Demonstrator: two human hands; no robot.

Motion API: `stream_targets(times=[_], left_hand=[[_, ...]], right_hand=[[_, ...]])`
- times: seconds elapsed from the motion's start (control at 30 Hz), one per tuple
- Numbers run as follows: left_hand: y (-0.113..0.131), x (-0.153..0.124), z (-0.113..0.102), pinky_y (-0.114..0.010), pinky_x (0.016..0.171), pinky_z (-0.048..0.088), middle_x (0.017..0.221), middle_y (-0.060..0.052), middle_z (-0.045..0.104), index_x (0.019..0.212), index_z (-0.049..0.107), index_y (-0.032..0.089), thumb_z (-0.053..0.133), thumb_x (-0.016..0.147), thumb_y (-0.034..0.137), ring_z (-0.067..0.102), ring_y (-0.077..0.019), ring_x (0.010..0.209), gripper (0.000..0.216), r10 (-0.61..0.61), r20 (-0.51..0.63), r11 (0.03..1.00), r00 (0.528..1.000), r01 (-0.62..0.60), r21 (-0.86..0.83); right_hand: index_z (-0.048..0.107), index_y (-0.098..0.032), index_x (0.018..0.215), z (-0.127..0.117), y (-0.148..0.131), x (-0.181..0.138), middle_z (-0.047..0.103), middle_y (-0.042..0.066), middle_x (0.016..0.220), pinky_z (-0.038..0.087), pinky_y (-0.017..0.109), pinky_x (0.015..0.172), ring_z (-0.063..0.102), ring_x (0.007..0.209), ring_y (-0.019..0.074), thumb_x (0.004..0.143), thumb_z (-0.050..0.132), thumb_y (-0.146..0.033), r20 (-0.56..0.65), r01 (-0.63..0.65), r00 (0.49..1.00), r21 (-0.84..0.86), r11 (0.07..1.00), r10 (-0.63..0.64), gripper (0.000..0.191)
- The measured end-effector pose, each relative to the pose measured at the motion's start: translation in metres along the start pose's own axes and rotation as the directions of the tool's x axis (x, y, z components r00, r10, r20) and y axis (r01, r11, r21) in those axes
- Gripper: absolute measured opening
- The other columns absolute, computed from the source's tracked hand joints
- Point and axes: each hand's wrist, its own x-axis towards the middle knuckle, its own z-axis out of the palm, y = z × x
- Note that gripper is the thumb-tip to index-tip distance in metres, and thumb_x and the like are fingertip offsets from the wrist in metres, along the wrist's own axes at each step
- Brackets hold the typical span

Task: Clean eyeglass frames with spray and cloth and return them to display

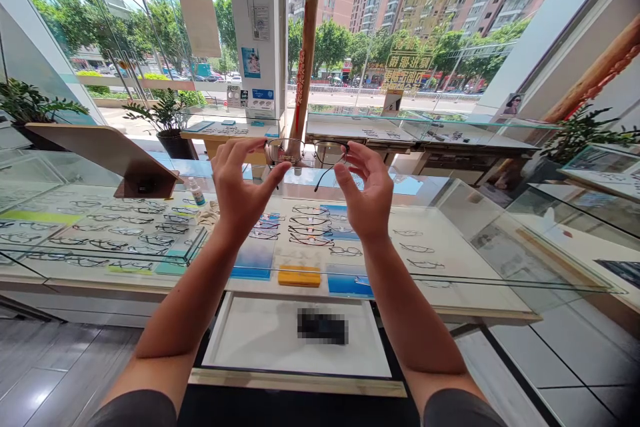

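Note:
A pair of eyeglasses (311, 144) with thin dark rims is held up at arm's length, above the glass display counter. My left hand (243, 177) pinches the left side of its frame between thumb and fingers. On the other side, my right hand (367, 187) grips the frame near the right hinge, fingers curled. One temple arm hangs down beside the right thumb. Through the lenses the wooden post (306, 60) behind shows. Rows of other eyeglasses (310, 223) lie inside the counter below my hands.
Before me an open white drawer (250, 333) holds a blurred-out dark item (323, 326). An orange glasses case (299, 275) lies under the counter's glass. To the left stand a tilted mirror stand (100, 147) and a small spray bottle (196, 191). Potted plants (163, 113) stand by the windows.

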Motion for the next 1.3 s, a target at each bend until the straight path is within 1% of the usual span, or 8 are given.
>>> stream_targets(times=[0.13, 0.23, 0.37, 0.5, 0.8, 0.9, 1.03, 1.3], left_hand=[[0.002, 0.000, -0.001, -0.045, 0.103, 0.054, 0.121, -0.007, 0.078, 0.127, 0.075, 0.025, 0.085, 0.092, 0.057, 0.070, -0.0265, 0.111, 0.049, -0.022, 0.002, 0.999, 1.000, 0.022, -0.048], [0.000, -0.001, 0.001, -0.042, 0.099, 0.056, 0.122, -0.006, 0.078, 0.133, 0.074, 0.027, 0.085, 0.093, 0.057, 0.072, -0.0243, 0.109, 0.051, -0.078, 0.022, 0.990, 0.997, 0.080, -0.112], [-0.005, -0.006, 0.006, -0.042, 0.098, 0.056, 0.130, -0.007, 0.077, 0.140, 0.071, 0.027, 0.085, 0.093, 0.056, 0.074, -0.0256, 0.113, 0.058, -0.097, 0.050, 0.984, 0.994, 0.103, -0.148], [-0.008, -0.010, 0.011, -0.043, 0.098, 0.058, 0.138, -0.009, 0.076, 0.144, 0.067, 0.026, 0.089, 0.088, 0.058, 0.075, -0.0275, 0.117, 0.068, -0.102, 0.034, 0.984, 0.994, 0.106, -0.141], [-0.006, -0.013, 0.018, -0.044, 0.100, 0.059, 0.143, -0.010, 0.074, 0.145, 0.063, 0.027, 0.087, 0.091, 0.058, 0.074, -0.0286, 0.125, 0.067, -0.079, -0.017, 0.986, 0.997, 0.076, -0.146], [-0.005, -0.015, 0.019, -0.045, 0.101, 0.058, 0.141, -0.009, 0.074, 0.145, 0.062, 0.027, 0.085, 0.092, 0.059, 0.073, -0.0285, 0.123, 0.066, -0.037, -0.091, 0.995, 0.995, 0.028, -0.093], [-0.001, -0.018, 0.018, -0.048, 0.107, 0.055, 0.140, -0.010, 0.074, 0.144, 0.062, 0.026, 0.085, 0.091, 0.058, 0.071, -0.0301, 0.124, 0.066, 0.028, -0.178, 1.000, 0.984, -0.027, 0.005], [-0.002, -0.021, 0.019, -0.054, 0.110, 0.054, 0.139, -0.010, 0.074, 0.144, 0.062, 0.031, 0.087, 0.089, 0.060, 0.069, -0.0340, 0.129, 0.067, 0.085, -0.233, 0.996, 0.969, -0.077, 0.044]], right_hand=[[0.070, -0.029, 0.137, 0.001, -0.001, -0.001, 0.078, 0.009, 0.135, 0.064, 0.048, 0.104, 0.075, 0.124, 0.0269, 0.099, 0.078, -0.048, -0.013, 0.044, 0.999, 0.012, 0.999, -0.044, 0.044], [0.069, -0.030, 0.138, 0.001, -0.003, -0.002, 0.077, 0.009, 0.136, 0.064, 0.049, 0.104, 0.074, 0.125, 0.0280, 0.100, 0.077, -0.046, -0.055, 0.141, 0.988, -0.053, 0.989, -0.144, 0.043], [0.066, -0.032, 0.142, 0.001, -0.007, -0.005, 0.076, 0.008, 0.138, 0.065, 0.054, 0.105, 0.073, 0.128, 0.0300, 0.104, 0.072, -0.045, -0.083, 0.292, 0.945, -0.229, 0.929, -0.317, 0.041], [0.062, -0.034, 0.147, 0.000, -0.007, -0.007, 0.075, 0.008, 0.141, 0.064, 0.057, 0.108, 0.070, 0.134, 0.0316, 0.105, 0.072, -0.040, -0.058, 0.425, 0.886, -0.295, 0.856, -0.460, 0.044], [0.059, -0.035, 0.152, 0.000, -0.003, -0.007, 0.073, 0.007, 0.144, 0.064, 0.057, 0.110, 0.069, 0.138, 0.0320, 0.105, 0.071, -0.040, -0.027, 0.470, 0.866, -0.301, 0.830, -0.500, 0.049], [0.059, -0.035, 0.154, 0.003, -0.001, -0.007, 0.073, 0.008, 0.148, 0.065, 0.055, 0.108, 0.069, 0.140, 0.0311, 0.105, 0.071, -0.041, -0.045, 0.414, 0.899, -0.241, 0.878, -0.436, 0.050], [0.058, -0.035, 0.159, 0.009, 0.004, -0.009, 0.068, 0.009, 0.157, 0.064, 0.053, 0.110, 0.066, 0.146, 0.0305, 0.106, 0.068, -0.045, -0.011, 0.261, 0.964, -0.120, 0.958, -0.265, 0.055], [0.068, -0.030, 0.150, 0.013, -0.002, -0.008, 0.070, 0.009, 0.156, 0.062, 0.053, 0.117, 0.067, 0.146, 0.0289, 0.103, 0.070, -0.044, 0.000, 0.046, 0.999, 0.098, 0.994, -0.047, 0.049]])
